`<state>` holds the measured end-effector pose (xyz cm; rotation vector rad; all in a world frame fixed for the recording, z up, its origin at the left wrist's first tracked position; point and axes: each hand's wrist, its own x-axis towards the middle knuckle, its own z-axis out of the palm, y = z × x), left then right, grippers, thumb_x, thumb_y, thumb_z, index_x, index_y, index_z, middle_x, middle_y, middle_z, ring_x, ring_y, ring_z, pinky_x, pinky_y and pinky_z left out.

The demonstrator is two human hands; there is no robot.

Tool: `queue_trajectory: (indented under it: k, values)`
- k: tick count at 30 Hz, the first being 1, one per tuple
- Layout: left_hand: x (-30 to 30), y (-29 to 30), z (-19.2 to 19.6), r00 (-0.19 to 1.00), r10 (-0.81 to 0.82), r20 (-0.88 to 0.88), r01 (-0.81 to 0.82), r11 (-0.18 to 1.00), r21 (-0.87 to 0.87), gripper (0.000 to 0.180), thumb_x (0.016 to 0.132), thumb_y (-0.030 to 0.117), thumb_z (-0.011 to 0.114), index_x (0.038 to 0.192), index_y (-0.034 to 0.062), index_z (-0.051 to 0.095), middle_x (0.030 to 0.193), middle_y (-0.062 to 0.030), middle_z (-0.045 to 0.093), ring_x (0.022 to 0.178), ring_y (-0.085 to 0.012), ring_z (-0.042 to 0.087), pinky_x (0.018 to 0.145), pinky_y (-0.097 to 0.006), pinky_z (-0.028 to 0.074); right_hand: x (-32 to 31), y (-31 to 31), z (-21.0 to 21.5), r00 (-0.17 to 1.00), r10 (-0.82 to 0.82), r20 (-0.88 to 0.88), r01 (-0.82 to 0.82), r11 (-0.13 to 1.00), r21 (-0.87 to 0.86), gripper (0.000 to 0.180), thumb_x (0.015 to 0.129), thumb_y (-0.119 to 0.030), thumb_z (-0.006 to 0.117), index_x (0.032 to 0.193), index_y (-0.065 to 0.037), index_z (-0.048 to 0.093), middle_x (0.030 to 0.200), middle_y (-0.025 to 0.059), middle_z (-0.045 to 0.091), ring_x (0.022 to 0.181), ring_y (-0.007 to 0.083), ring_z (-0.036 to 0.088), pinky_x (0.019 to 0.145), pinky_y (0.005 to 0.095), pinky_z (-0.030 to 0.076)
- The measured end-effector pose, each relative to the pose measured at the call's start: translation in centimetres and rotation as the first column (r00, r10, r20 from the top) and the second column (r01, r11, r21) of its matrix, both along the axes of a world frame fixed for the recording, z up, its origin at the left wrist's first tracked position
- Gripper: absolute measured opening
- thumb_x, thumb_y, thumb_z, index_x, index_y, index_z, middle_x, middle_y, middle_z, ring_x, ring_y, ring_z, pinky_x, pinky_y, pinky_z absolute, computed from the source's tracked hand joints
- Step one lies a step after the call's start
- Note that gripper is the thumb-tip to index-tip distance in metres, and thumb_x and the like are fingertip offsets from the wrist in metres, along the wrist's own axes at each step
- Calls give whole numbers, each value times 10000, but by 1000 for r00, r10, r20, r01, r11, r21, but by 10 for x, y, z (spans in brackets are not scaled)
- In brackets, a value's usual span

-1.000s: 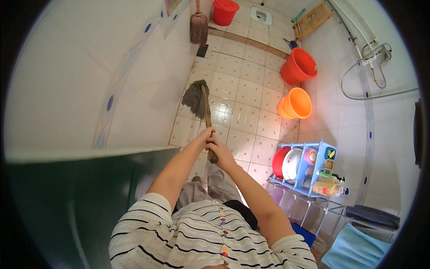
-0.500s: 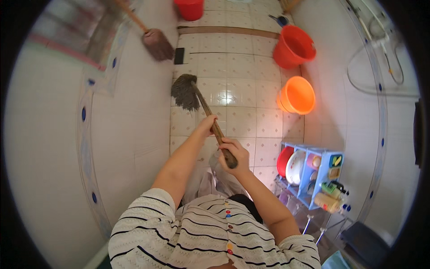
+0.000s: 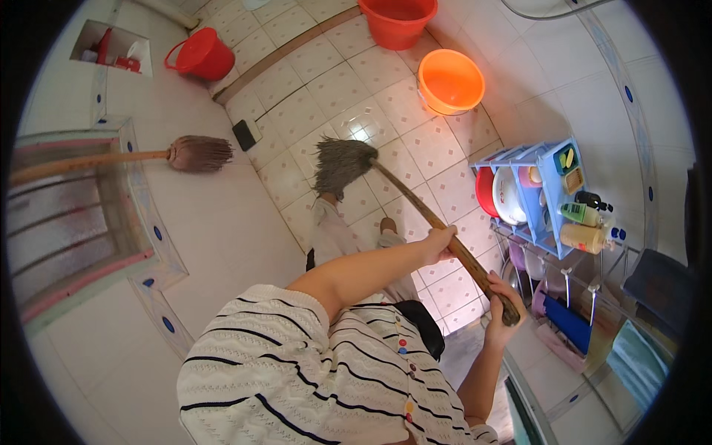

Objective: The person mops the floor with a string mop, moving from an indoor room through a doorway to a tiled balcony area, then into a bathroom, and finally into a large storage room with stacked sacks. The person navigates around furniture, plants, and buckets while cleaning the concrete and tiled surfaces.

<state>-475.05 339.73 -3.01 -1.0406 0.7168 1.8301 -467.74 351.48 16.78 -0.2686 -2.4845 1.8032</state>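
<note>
A string mop with a wooden handle (image 3: pixel 412 198) slants across in front of my body. Its grey head (image 3: pixel 343 165) rests spread on the tiled floor, close to my feet. My left hand (image 3: pixel 438 245) is closed round the middle of the shaft. Near the top end my right hand (image 3: pixel 505 310) grips the same handle, fingers wrapped about it, with the rounded tip showing past them. My feet in light trousers are partly hidden by my left arm.
An orange bucket (image 3: pixel 451 81) and a red bucket (image 3: pixel 398 22) stand along the right wall. Another red bucket (image 3: pixel 210 55) is beyond the low floor ledge (image 3: pixel 285 52). A blue rack (image 3: pixel 549 200) holds basins and bottles. A brown-headed broom or mop (image 3: pixel 200 153) is by the window.
My view has turned, so the room appears rotated. Both hands have shifted right with the handle, and the mop head now lies closer to my feet, its strands pointing left.
</note>
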Motion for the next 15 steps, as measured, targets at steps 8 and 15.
queue_trajectory:
  k: [8, 15]
  values:
    - [-25, -64, -7, 955, -271, -120, 295, 912, 284, 193, 789, 214, 588, 902, 90, 494, 784, -38, 518, 717, -195, 562, 719, -368, 531, 8, -159, 17, 962, -249, -114, 272, 915, 297, 158, 755, 66, 538, 890, 76, 619, 992, 220, 656, 1006, 328, 625, 897, 393, 475]
    - [-35, -128, -30, 901, -428, 72, 394, 876, 278, 177, 745, 181, 623, 837, 87, 505, 712, -55, 519, 624, -196, 560, 606, -349, 525, -13, -285, 32, 965, -229, -127, 261, 803, 536, 149, 729, 45, 589, 871, 55, 633, 920, 195, 674, 929, 296, 665, 815, 342, 514]
